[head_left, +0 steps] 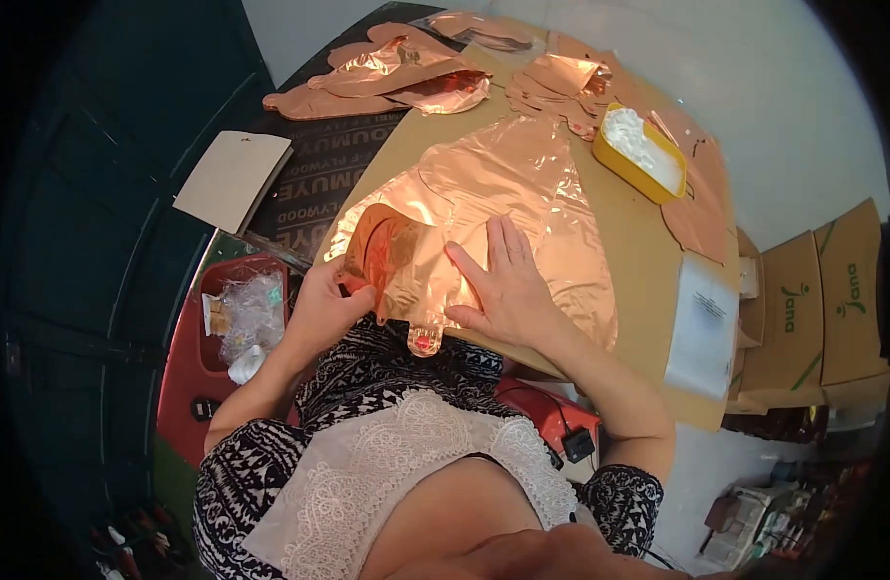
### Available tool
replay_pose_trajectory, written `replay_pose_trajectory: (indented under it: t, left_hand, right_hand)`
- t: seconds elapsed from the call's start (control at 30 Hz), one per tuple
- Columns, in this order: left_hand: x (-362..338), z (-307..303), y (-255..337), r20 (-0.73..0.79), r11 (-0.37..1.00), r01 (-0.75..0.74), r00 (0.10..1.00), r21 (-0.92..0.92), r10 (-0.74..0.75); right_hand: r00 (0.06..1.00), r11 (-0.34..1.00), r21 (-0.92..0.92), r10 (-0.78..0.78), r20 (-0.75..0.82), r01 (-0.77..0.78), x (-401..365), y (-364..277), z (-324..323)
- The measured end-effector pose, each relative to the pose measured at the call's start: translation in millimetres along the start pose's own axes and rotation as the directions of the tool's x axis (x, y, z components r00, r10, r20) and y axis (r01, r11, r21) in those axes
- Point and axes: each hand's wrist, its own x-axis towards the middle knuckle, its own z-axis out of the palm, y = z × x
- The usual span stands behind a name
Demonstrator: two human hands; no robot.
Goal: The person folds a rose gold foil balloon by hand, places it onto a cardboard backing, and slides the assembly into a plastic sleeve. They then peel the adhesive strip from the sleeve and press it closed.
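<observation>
A large rose-gold foil balloon (503,174), uninflated, lies flat across the cardboard-topped table in front of me. My left hand (331,302) pinches its near left edge, where the foil is curled up and folded over toward the middle. My right hand (508,280) rests palm down on the foil, fingers stretched out and slightly spread. Between the hands, a short tab with a red mark (424,339) hangs over the table's near edge.
More flat foil balloons (397,77) are piled at the back. A yellow tub of white powder (640,150) stands at the right. A printed plastic sheet (701,324) lies at the right edge, with cardboard boxes (798,309) beyond. A red bin (213,348) holds clear plastic scraps at the left.
</observation>
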Motion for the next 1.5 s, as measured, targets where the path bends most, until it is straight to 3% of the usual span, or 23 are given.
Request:
replay_pose_trajectory:
  t: [0.07,0.17,0.27,0.37,0.47,0.57,0.63,0.67,0.7,0.83,1.07,1.23,1.33,1.5]
  left_hand:
    - [3,1,3,0.015,0.998,-0.052,0.999,0.043,0.052]
    - [4,0,11,0.153,0.996,-0.082,0.984,-0.04,0.088]
    - [11,-3,9,0.245,1.0,-0.014,0.969,0.009,0.011]
    - [22,-13,17,0.378,0.978,-0.142,0.923,0.15,0.076]
    - [20,6,32,0.393,0.991,-0.061,0.914,-0.115,0.102]
    - [26,13,32,0.562,0.831,-0.535,0.739,0.152,0.372]
    - [26,16,33,0.595,0.927,-0.374,0.74,-0.023,0.313]
    - [26,16,34,0.615,0.954,-0.279,0.735,-0.107,0.284]
    - [33,17,25,0.521,0.855,-0.496,0.695,-0.152,0.496]
    - [57,1,3,0.386,0.836,-0.54,0.795,0.096,0.469]
    - [67,-3,-11,0.582,0.559,-0.794,0.579,0.242,0.571]
    - [70,3,-6,0.651,0.5,-0.828,0.529,0.255,0.545]
    - [72,4,-6,0.692,0.437,-0.86,0.485,0.264,0.535]
    - [69,9,-9,0.703,0.37,-0.883,0.458,0.289,0.544]
  right_hand:
    - [1.0,1.0,-0.004,0.001,0.002,-0.001,0,0,-1]
    - [1.0,1.0,-0.013,0.009,0.017,-0.009,0,0,-1]
    - [0.999,1.0,-0.014,0.023,0.023,-0.023,-2,1,4]
    - [0.998,0.999,-0.005,0.042,0.04,-0.041,5,-2,7]
    - [0.998,0.998,-0.007,0.055,0.044,-0.055,6,-2,7]
    - [0.997,0.997,0.023,0.076,0.013,-0.076,4,0,11]
    - [0.994,0.991,0.076,0.11,-0.02,-0.108,5,-1,13]
    - [1.0,0.992,0.124,0.028,0.012,-0.029,2,4,3]
    - [0.999,0.995,0.093,0.032,0.035,-0.035,1,6,8]
    - [0.999,0.997,0.074,0.027,0.024,-0.029,-5,15,24]
    - [0.999,0.994,0.104,0.03,0.038,-0.034,-3,9,15]
    - [0.997,0.972,0.226,0.07,-0.038,-0.06,-6,8,13]
    - [0.999,0.999,-0.004,0.046,0.018,-0.046,-2,6,16]
    - [0.999,0.994,0.104,0.045,-0.008,-0.044,-5,6,12]
